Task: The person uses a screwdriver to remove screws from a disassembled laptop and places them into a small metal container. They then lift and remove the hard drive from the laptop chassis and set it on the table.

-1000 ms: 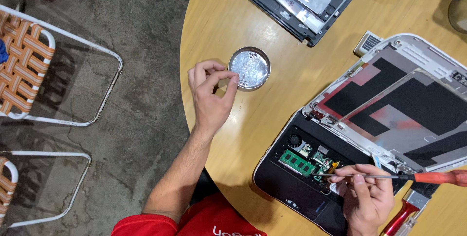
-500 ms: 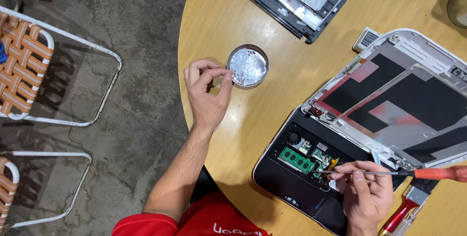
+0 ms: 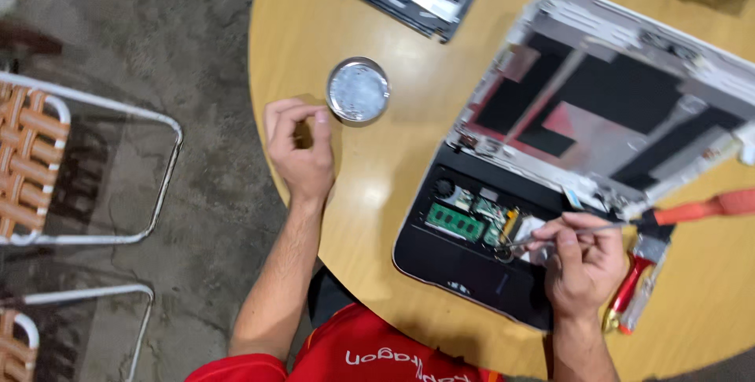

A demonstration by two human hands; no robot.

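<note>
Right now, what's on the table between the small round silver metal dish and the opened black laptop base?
Nothing: in the head view only bare wooden tabletop lies between the round silver metal dish and the opened black laptop base.

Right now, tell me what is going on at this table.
A person in a red shirt works on an opened laptop on a round wooden table. The right hand holds a screwdriver with an orange handle, its tip down among the exposed circuit boards. The left hand hovers with fingers pinched beside a small round metal tin. Whether it holds anything is too small to tell.
</note>
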